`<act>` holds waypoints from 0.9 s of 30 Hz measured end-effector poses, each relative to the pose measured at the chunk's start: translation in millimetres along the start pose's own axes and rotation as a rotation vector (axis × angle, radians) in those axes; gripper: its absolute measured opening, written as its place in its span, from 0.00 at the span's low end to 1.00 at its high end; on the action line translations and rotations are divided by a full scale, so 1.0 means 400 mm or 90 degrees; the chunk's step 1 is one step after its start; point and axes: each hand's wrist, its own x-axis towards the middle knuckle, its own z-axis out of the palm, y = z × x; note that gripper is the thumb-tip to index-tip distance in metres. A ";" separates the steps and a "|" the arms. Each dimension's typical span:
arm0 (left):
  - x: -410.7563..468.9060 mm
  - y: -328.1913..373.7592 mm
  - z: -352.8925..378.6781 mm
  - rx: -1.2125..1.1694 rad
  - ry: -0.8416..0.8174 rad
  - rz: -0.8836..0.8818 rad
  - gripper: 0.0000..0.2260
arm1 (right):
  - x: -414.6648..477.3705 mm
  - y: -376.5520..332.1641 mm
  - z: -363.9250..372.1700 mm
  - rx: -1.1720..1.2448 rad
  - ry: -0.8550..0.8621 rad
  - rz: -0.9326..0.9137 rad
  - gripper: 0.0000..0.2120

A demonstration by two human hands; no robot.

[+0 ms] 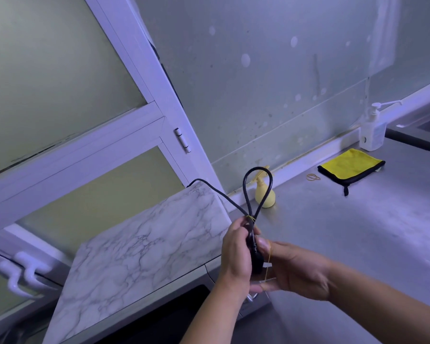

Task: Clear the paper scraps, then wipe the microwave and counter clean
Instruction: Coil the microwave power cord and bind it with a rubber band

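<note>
- Stainless-steel worktop (358,232) runs along a spotted, grimy backsplash (271,83), with frosted window panes in white frames off to one side.
- Left hand (235,254) has its fingers (238,227) curled round a folded black power cord (257,192), holding the plug end; the cord's loop stands up just above the fingers and its tail trails back over the microwave (144,247).
- Right hand (296,271) pinches a thin yellow rubber band (268,263), stretched taut between its fingers and the cord bundle, apparently to tie the cord up.
- Directly beneath and beside the left fingers sits the microwave, its top covered in marble-pattern film.
- Beyond the fingers, behind the cord loop, stands a small yellow spray bottle (265,194); well past it lie spare rubber bands (313,177), a yellow microfibre cloth (351,167) edged in black, and a pump dispenser (372,130) against the wall.
- No paper scraps show anywhere in view, so that part looks finished.
- Wiping seems not yet begun: the cloth lies folded and untouched, and neither hand holds the spray bottle. Cord-tidying appears to be preparation, leaving both the microwave and worktop still to wipe.
</note>
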 end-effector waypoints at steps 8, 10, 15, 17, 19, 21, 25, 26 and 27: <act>-0.005 -0.008 -0.018 0.276 -0.051 0.085 0.07 | -0.003 -0.023 0.011 0.053 0.056 0.021 0.37; -0.003 -0.002 -0.030 0.271 -0.038 0.099 0.06 | 0.000 -0.029 0.017 0.058 0.058 0.027 0.36; -0.009 -0.001 -0.049 0.249 -0.062 0.083 0.08 | 0.012 -0.031 0.032 0.041 0.089 0.076 0.26; -0.008 -0.017 -0.040 0.318 -0.029 0.096 0.09 | 0.025 -0.032 0.041 0.031 0.116 0.111 0.22; -0.012 -0.034 -0.028 0.364 0.032 0.107 0.11 | 0.035 -0.034 0.048 0.015 0.147 0.128 0.18; -0.022 -0.040 -0.014 0.407 0.080 0.143 0.10 | 0.041 -0.035 0.049 -0.018 0.169 0.131 0.16; -0.040 -0.060 0.006 0.335 0.126 0.158 0.07 | 0.045 -0.030 0.036 -0.115 0.239 0.125 0.21; -0.045 -0.063 0.012 0.296 0.132 0.150 0.07 | 0.045 -0.029 0.034 -0.130 0.243 0.118 0.23; -0.051 -0.065 0.019 0.262 0.144 0.140 0.08 | 0.044 -0.028 0.033 -0.136 0.242 0.116 0.24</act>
